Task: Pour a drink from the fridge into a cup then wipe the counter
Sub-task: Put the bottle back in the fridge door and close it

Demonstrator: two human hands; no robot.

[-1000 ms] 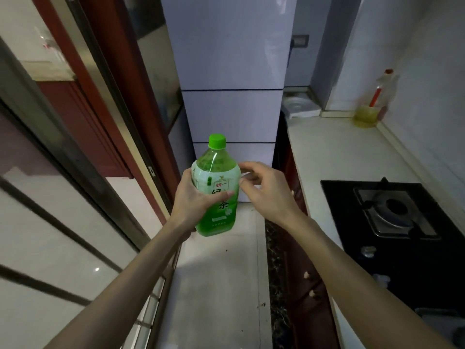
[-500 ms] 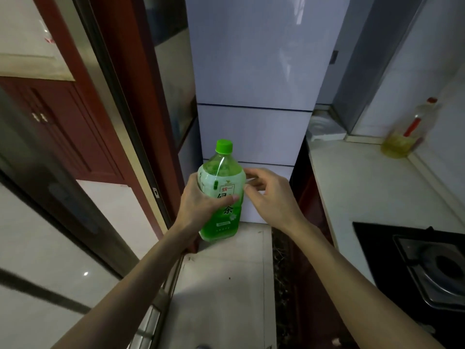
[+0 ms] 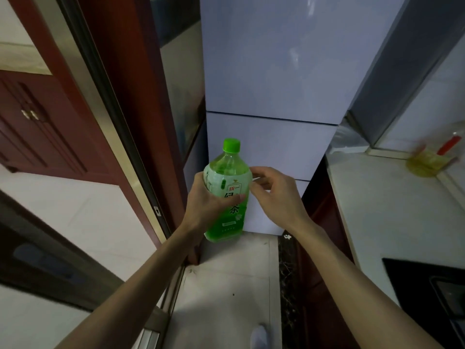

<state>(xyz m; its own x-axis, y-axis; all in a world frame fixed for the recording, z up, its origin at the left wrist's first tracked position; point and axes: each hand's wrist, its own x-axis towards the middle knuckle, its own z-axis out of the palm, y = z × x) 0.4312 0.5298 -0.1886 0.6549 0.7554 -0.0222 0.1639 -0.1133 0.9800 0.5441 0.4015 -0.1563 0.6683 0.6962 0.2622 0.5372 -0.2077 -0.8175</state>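
A green tea bottle (image 3: 230, 187) with a green cap stands upright in the air in front of the white fridge (image 3: 271, 84), whose doors are closed. My left hand (image 3: 205, 202) grips the bottle round its middle from the left. My right hand (image 3: 273, 195) is at the bottle's right shoulder, fingers curled and touching its label side. The white counter (image 3: 392, 205) runs along the right. No cup is in view.
A blurred oil bottle (image 3: 430, 159) with a red part stands at the counter's far right corner. A black stove (image 3: 432, 290) sits at the counter's near end. A red-brown door frame (image 3: 130, 117) lines the left. The floor strip between them is narrow.
The view has turned left and up; the stove has slid to the right edge. Both hands stay on the bottle, which is still upright.
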